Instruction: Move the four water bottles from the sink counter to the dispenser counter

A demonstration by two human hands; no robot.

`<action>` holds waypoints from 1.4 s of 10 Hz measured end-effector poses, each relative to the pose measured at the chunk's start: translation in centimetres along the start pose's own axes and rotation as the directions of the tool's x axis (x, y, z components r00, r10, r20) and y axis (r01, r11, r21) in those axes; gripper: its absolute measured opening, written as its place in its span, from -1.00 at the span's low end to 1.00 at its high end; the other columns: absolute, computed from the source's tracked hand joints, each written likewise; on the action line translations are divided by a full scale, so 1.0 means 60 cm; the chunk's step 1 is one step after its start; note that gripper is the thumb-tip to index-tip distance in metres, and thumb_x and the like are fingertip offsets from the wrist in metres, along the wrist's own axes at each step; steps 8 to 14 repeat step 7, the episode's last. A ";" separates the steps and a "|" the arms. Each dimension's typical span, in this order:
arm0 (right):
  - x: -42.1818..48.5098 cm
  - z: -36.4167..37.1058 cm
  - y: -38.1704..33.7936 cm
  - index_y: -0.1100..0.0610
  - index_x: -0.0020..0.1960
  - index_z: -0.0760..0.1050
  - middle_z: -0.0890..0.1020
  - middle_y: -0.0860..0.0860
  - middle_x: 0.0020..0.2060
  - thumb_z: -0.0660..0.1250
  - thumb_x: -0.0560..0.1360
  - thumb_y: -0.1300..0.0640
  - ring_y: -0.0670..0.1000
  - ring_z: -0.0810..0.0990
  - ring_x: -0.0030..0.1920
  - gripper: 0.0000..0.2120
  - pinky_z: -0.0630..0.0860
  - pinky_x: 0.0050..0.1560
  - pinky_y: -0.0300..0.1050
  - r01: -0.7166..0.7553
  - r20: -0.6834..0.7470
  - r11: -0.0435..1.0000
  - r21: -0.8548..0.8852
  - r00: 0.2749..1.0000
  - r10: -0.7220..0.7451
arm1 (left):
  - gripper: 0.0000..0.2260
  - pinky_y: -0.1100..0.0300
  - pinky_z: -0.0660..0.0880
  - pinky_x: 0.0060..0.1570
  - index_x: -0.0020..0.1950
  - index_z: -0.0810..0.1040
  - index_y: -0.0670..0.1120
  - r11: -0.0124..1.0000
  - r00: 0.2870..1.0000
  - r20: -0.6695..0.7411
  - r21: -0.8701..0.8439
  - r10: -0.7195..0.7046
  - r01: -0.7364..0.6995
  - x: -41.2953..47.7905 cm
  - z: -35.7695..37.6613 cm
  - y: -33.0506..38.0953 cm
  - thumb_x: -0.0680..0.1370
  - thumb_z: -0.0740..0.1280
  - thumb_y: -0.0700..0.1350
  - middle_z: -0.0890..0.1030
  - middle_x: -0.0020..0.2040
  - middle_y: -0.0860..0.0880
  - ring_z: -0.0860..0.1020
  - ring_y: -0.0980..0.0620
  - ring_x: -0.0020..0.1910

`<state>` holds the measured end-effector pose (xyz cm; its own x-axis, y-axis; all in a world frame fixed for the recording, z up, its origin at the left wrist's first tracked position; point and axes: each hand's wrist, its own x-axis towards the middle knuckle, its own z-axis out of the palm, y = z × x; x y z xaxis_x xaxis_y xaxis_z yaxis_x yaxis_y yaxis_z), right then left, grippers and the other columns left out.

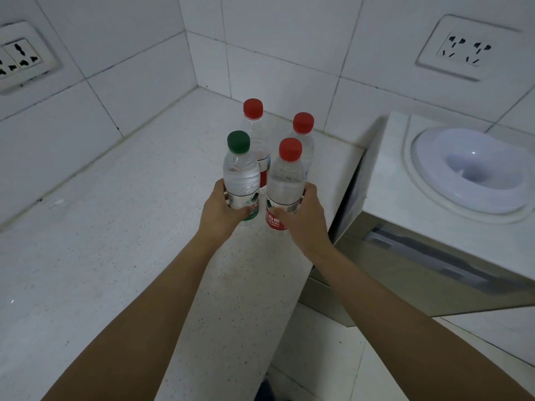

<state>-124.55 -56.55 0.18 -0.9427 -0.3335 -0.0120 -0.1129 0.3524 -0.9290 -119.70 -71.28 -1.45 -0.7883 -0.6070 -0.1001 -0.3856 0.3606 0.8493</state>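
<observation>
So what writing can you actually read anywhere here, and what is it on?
"SPRING": partly readable on the red label of the red-capped bottle in the right hand.
Chinese characters and small print on that label: too blurred to read.
Green label on the green-capped bottle in the left hand: unreadable.
Back bottles' labels: unreadable.

Beside the glossy white plastic water dispenser (451, 180), clear smooth plastic bottles (241, 175) with matt caps stand on a speckled, matt stone counter (115, 227); glazed wall tiles (289, 39) behind.
</observation>
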 end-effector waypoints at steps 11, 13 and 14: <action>-0.057 -0.102 -0.041 0.18 0.35 0.28 0.47 0.11 0.29 0.30 0.49 0.05 0.05 0.47 0.19 -0.51 0.33 0.07 -0.16 0.037 0.281 0.946 -0.321 0.958 0.058 | -0.54 0.05 0.43 0.01 0.36 0.31 -0.03 0.776 0.991 0.103 0.617 0.086 -0.131 -0.094 -0.076 0.024 0.50 0.31 0.04 0.50 0.28 -0.08 0.48 -0.10 0.19; -0.057 -0.102 -0.041 0.18 0.35 0.28 0.47 0.11 0.29 0.30 0.49 0.05 0.05 0.47 0.19 -0.51 0.33 0.07 -0.16 0.037 0.281 0.946 -0.321 0.958 0.058 | -0.54 0.05 0.43 0.01 0.36 0.31 -0.03 0.776 0.991 0.103 0.617 0.086 -0.131 -0.094 -0.076 0.024 0.50 0.31 0.04 0.50 0.28 -0.08 0.48 -0.10 0.19; -0.057 -0.102 -0.041 0.18 0.35 0.28 0.47 0.11 0.29 0.30 0.49 0.05 0.05 0.47 0.19 -0.51 0.33 0.07 -0.16 0.037 0.281 0.946 -0.321 0.958 0.058 | -0.54 0.05 0.43 0.01 0.36 0.31 -0.03 0.776 0.991 0.103 0.617 0.086 -0.131 -0.094 -0.076 0.024 0.50 0.31 0.04 0.50 0.28 -0.08 0.48 -0.10 0.19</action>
